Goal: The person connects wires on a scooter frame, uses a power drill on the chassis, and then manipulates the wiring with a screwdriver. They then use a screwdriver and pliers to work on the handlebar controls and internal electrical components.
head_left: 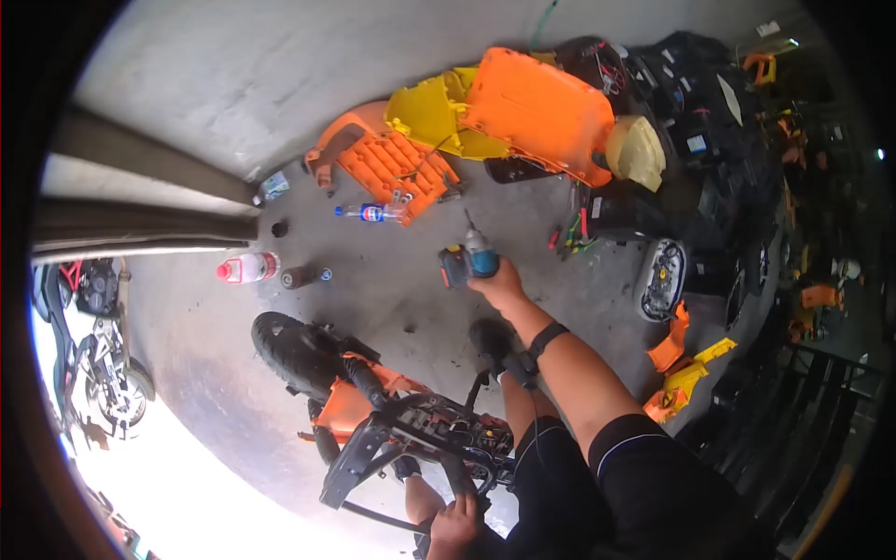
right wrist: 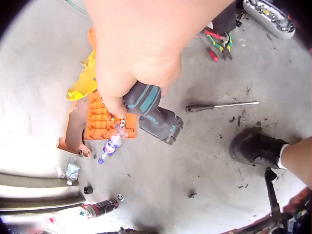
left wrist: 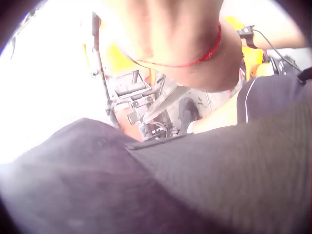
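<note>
- Right hand (head_left: 499, 285): fingers wrapped round the handle of a drill (head_left: 467, 259), arm stretched forward; a black strap (head_left: 544, 338) sits on the wrist.
- Drill: teal and black, battery at the base, bit pointing up and away in the head view. It is held in the air above the floor (head_left: 401, 299), ahead of the scooter (head_left: 373, 411).
- Left hand (head_left: 455, 527): low at the near end of the scooter, on or against its black frame (head_left: 359, 457). I cannot tell whether the fingers clasp the frame or only rest on it. A red thread (left wrist: 204, 53) circles the wrist.
- Scooter: stripped of panels, wiring bare, front tyre (head_left: 294, 350) pointing away from the person.
- Shoe (head_left: 490, 341): black, planted on the floor just beside the scooter, below the drill.
- Screwdriver (right wrist: 219, 106): lying flat on the floor, near the shoe.
- Orange panel (head_left: 537, 107): large, on the floor well beyond the drill, overlapping a yellow panel (head_left: 434, 112).
- Ribbed panel (head_left: 392, 168): orange, just left of the yellow one.
- Bottle (head_left: 369, 213): clear, blue label, lying at the ribbed panel's near edge.
- Red-capped bottle (head_left: 247, 269): lying further left, with a dark can (head_left: 299, 277) beside it.
- Hand tools (head_left: 569, 233): red and green grips, in a small heap right of the drill.
- Motorcycle (head_left: 93, 345): parked at far left, in bright light.
</note>
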Demonstrator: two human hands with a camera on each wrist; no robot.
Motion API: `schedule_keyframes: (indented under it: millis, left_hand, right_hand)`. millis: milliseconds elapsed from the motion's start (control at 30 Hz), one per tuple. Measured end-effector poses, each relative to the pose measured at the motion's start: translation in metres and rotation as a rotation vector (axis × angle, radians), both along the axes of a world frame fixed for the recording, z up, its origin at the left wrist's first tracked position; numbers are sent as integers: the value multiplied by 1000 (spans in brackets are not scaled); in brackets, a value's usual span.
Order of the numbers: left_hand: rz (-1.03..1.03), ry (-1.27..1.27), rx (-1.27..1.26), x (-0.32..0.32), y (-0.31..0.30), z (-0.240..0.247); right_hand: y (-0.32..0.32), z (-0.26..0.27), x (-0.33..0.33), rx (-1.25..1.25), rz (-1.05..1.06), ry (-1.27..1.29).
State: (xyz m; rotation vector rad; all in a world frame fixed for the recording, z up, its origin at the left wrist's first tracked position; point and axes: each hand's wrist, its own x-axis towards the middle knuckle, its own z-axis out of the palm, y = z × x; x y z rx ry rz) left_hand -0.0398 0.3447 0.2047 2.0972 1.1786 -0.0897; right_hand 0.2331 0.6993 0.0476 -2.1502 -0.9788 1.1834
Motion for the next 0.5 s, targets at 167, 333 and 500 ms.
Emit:
schedule_keyframes:
  millis: [167, 333, 500]
  left_hand:
    - [62, 67, -190, -18, -44, -10]
    - [-37, 40, 44, -22, -29, 2]
    - [-7, -46, 14, 19, 33, 14]
  right_hand:
    - [-6, -97, -1, 109, 101, -65]
    - [-20, -129, 9, 36, 169, -10]
    - [-26, -166, 63, 29, 43, 500]
